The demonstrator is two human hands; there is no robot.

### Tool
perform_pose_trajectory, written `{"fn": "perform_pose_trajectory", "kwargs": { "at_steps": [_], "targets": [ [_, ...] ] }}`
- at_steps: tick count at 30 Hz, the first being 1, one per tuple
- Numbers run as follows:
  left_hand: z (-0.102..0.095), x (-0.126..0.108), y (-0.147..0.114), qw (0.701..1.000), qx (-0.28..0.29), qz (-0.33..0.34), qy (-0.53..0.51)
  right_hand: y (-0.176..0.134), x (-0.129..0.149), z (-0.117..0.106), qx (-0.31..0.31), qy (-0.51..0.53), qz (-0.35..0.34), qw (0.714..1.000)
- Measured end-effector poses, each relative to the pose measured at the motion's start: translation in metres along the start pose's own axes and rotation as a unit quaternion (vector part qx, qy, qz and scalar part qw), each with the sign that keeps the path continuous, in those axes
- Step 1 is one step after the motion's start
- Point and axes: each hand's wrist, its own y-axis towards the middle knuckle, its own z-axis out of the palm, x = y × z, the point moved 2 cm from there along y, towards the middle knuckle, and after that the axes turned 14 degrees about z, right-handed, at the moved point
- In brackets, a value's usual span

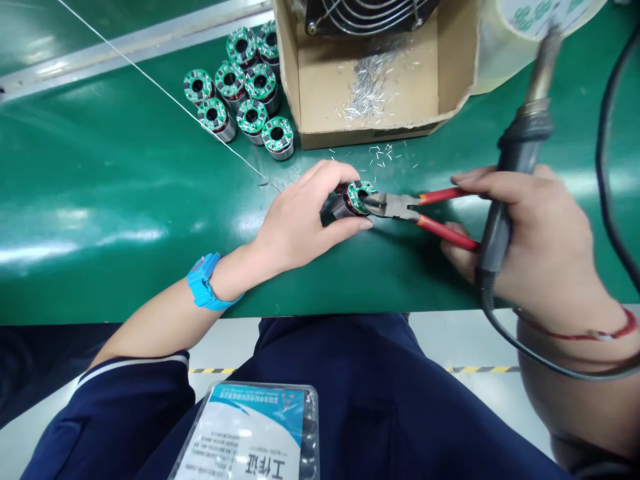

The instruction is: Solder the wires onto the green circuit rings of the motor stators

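My left hand (305,217) grips a small motor stator (343,205) with a round green circuit board on its end, tilted toward the right. In my right hand (545,233) are diagonal cutters (395,205) with red handles, their jaws at the board's face. The handles stand apart. A soldering iron (520,143) is also held in the right hand, tip pointing up and away, its cord running down over the wrist. Whether the jaws touch a lead is too small to tell.
Several similar stators (251,117) stand upright at the back left. A cardboard box (370,127) holds a fan (373,17) and a heap of clipped leads (370,87). More clippings (385,157) lie before it. A solder wire (165,90) crosses the green table (125,200). A tape roll (493,60) stands behind.
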Motion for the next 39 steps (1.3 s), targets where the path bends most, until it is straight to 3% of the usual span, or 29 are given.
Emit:
{"fn": "perform_pose_trajectory", "kwargs": {
  "at_steps": [4, 12, 16, 19, 22, 24, 27, 29, 34, 37, 39],
  "targets": [
    [0.000, -0.001, -0.001, 0.999, 0.008, 0.008, 0.046, 0.004, 0.007, -0.006, -0.007, -0.045, -0.058, 0.997],
    [0.000, 0.001, -0.004, 0.994, -0.008, 0.032, 0.104, 0.003, 0.016, -0.009, -0.038, -0.105, -0.081, 0.991],
    [-0.010, -0.002, -0.001, 0.996, -0.032, 0.031, 0.073, 0.004, 0.018, -0.002, -0.099, -0.064, -0.037, 0.992],
    [-0.036, 0.002, 0.006, 0.993, -0.080, 0.027, 0.082, 0.013, 0.014, 0.010, -0.151, -0.060, 0.048, 0.986],
    [-0.075, 0.025, 0.019, 0.977, -0.164, -0.008, 0.136, 0.024, 0.009, 0.022, -0.179, -0.107, 0.118, 0.971],
    [-0.104, 0.052, 0.034, 0.965, -0.209, -0.037, 0.155, 0.030, 0.006, 0.029, -0.146, -0.126, 0.142, 0.971],
    [-0.143, 0.102, 0.059, 0.952, -0.250, -0.072, 0.162, 0.035, 0.002, 0.033, -0.107, -0.085, 0.128, 0.982],
    [-0.163, 0.135, 0.074, 0.945, -0.249, -0.125, 0.174, 0.038, 0.000, 0.031, -0.115, -0.067, 0.103, 0.986],
    [-0.188, 0.187, 0.086, 0.921, -0.232, -0.251, 0.190, 0.047, -0.009, 0.024, -0.134, 0.036, 0.149, 0.979],
    [-0.194, 0.190, 0.078, 0.918, -0.219, -0.272, 0.188, 0.044, -0.014, 0.025, -0.116, 0.073, 0.179, 0.974],
    [-0.195, 0.180, 0.065, 0.920, -0.222, -0.261, 0.188, 0.040, -0.018, 0.028, -0.109, 0.100, 0.203, 0.968]
  ]
}}
